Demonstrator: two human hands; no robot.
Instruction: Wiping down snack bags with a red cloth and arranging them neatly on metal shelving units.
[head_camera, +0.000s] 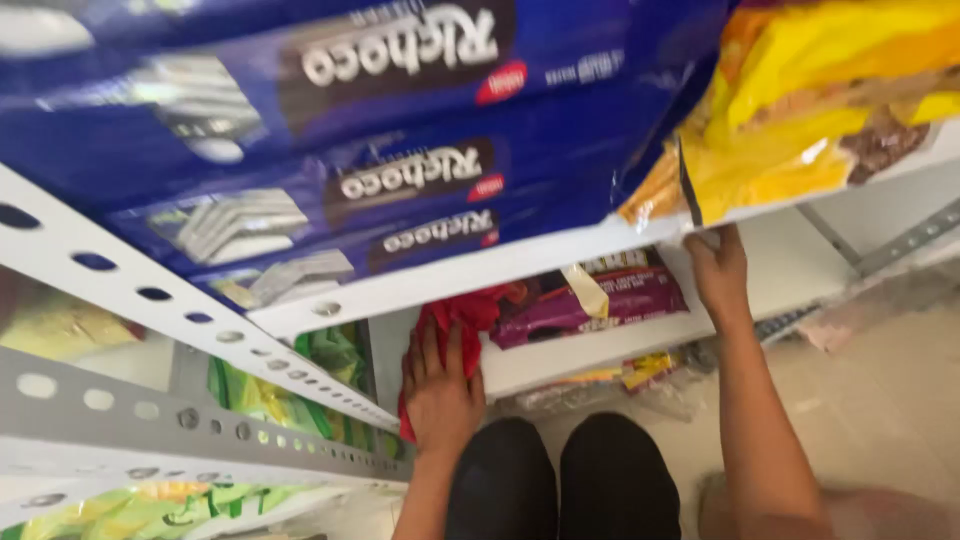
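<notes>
Blue packs (330, 120) overhead; left hand (440, 385) presses red cloth (465, 310), fingers apart; right hand (718, 272) fingers curl under the shelf edge (480, 275).

upper shelf edge (450, 275) overhanging, maroon packets (600, 300) filling lower shelf (560, 360)

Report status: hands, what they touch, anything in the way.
Left hand flat on red cloth on lower shelf. Right hand at upper shelf edge. Maroon packs beside cloth.
</notes>
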